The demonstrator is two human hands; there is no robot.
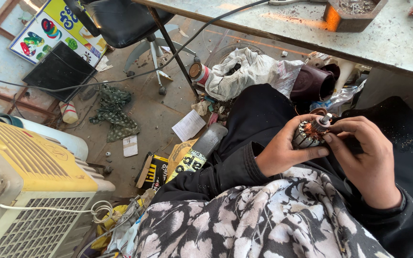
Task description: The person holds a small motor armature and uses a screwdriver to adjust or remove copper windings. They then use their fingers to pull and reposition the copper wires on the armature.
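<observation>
Seated, looking down over my lap. My left hand [283, 150] was wrapped around a small motor armature [310, 133], a ribbed steel core with copper windings and a short grey shaft end pointing up and to the right; fingers curled behind it, thumb lying across below it. My right hand [366, 155] was closed in from the other side, fingertips [331, 137] pinched against the copper end of the armature. Both hands held it above my black-clad knees, just under the edge of the pale speckled counter [311, 24].

On the counter: a rusty metal tray [354, 12] with small bits in it, which I could not make out.

On the floor beyond my knees: crumpled white cloth [244, 71], a dark maroon plastic cup-shaped piece [311, 83] lying beside it, a small red-and-white can [199, 72]. Near my left leg, a grey power tool body [201, 148] with a yellow-and-black label. Further left, a green rag [113, 110], a folded white paper [189, 125], a black office chair [120, 21] with a cable [120, 79] running past its base. A yellow-and-cream air cooler [25, 191] stood at far left.
</observation>
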